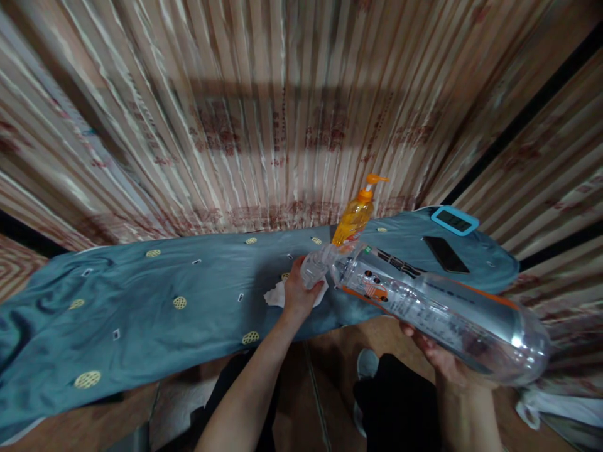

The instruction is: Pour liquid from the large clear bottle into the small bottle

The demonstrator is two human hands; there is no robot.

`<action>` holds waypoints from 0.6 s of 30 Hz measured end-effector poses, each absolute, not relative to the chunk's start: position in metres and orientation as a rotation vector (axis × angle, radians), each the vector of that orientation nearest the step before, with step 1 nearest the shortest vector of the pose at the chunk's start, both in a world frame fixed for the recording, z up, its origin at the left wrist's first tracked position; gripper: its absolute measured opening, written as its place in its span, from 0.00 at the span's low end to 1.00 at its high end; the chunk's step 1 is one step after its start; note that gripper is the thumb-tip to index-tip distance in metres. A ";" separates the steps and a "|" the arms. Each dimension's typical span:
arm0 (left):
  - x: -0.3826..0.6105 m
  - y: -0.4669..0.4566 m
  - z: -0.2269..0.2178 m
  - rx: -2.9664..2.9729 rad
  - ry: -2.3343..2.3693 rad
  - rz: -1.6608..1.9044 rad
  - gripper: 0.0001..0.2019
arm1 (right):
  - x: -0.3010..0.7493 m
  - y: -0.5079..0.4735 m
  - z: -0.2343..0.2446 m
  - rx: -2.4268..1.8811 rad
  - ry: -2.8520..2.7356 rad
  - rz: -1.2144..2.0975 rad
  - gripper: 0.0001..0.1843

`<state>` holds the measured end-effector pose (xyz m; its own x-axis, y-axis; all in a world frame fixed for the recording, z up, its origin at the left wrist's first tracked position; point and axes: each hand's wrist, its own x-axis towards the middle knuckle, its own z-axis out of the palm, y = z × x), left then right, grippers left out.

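Observation:
My right hand (pixel 438 358) grips a large clear plastic bottle (pixel 438 307) from below, holding it tipped on its side with the neck pointing left. My left hand (pixel 296 292) is closed around the bottle's neck and mouth, over a white cloth or tissue (pixel 276 294) that lies on the blue-covered table (pixel 155 314). An orange pump bottle (pixel 355 216) stands upright just behind the clear bottle's neck.
A black phone (pixel 445 254) and a blue-framed digital device (pixel 455 220) lie at the table's right end. A striped curtain (pixel 282 113) hangs behind the table. My legs and a shoe (pixel 365 364) show on the brown floor below.

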<state>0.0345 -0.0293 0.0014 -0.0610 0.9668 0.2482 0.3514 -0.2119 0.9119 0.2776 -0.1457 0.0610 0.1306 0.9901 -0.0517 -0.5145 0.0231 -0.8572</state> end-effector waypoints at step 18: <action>0.034 -0.028 -0.005 1.682 1.447 1.290 0.29 | 0.278 -0.145 0.054 -0.817 -0.732 1.242 0.44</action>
